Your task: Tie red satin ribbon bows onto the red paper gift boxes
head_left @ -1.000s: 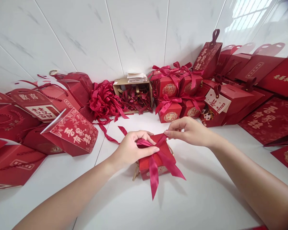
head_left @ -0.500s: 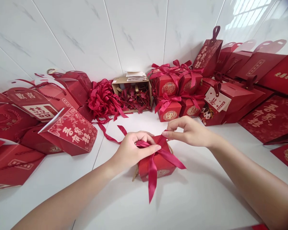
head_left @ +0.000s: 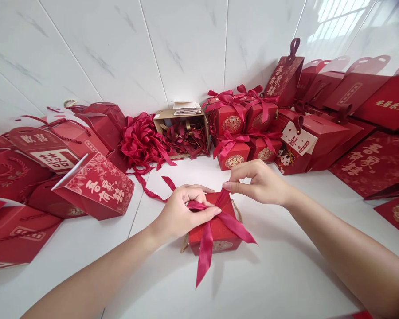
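A small red gift box (head_left: pixel 199 235) with a gold round emblem and twisted cord handles stands on the white surface in front of me. Dark pink satin ribbon (head_left: pixel 205 252) crosses its top, with two loose tails hanging over the near side. My left hand (head_left: pixel 190 212) pinches the ribbon between thumb and fingers at the middle of the lid. My right hand (head_left: pixel 252 181) grips a ribbon end with thumb and forefinger, pulled up just above the box's far right part. Part of the lid is hidden under my left hand.
Behind the box lie a heap of ribbon (head_left: pixel 141 141) and a cardboard box (head_left: pixel 181 112) of ribbon pieces. Several bow-tied gift boxes (head_left: pixel 232 153) are stacked right of it. Red gift bags (head_left: pixel 99 192) crowd the left; more red boxes (head_left: pixel 326 133) line the right. A tiled wall (head_left: pixel 186 48) rises behind.
My right hand has drawn its ribbon end slightly up and to the left. The near ribbon tail has swung a little left. My left hand keeps its pinch; the view has shifted slightly.
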`<act>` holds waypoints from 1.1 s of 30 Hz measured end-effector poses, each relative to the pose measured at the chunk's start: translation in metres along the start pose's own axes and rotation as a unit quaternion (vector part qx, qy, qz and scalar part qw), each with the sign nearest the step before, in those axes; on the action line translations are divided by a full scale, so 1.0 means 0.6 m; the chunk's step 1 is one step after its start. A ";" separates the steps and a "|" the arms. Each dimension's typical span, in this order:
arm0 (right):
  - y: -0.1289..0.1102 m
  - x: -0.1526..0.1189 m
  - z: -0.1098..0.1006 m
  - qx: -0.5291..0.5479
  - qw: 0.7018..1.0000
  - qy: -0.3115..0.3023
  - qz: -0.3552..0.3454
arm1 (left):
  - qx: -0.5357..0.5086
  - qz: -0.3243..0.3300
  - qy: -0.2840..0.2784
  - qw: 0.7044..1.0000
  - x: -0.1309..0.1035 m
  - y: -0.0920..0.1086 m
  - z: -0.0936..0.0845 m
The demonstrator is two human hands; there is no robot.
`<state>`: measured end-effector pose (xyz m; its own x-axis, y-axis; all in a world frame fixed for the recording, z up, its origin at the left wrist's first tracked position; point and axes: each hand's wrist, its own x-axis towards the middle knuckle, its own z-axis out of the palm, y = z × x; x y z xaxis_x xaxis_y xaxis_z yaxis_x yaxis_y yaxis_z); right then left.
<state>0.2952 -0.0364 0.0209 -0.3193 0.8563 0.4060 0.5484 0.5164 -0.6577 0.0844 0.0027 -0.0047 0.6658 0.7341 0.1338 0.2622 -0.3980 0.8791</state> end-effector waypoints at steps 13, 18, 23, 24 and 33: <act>0.008 -0.011 -0.032 -0.005 0.987 -0.160 -0.008 | -0.025 -0.003 -0.040 0.999 0.005 0.000 -0.010; -0.001 -0.016 -0.041 -0.035 0.989 -0.142 0.035 | -0.153 0.013 -0.086 0.984 0.007 -0.003 -0.020; -0.030 -0.014 -0.013 -0.034 0.999 -0.019 -0.004 | -0.211 0.004 -0.090 0.973 0.011 -0.002 -0.022; -0.038 -0.014 -0.004 -0.051 0.998 -0.028 -0.012 | -0.209 0.007 -0.091 0.974 0.011 -0.001 -0.023; -0.069 -0.019 0.036 -0.154 0.985 -0.077 0.029 | -0.138 0.013 -0.048 0.989 0.008 0.004 -0.024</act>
<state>0.2596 -0.0673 0.0297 -0.3803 0.8887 0.2562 0.7706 0.4576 -0.4436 0.0781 0.0133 0.0046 0.7364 0.6650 0.1246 0.0533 -0.2407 0.9691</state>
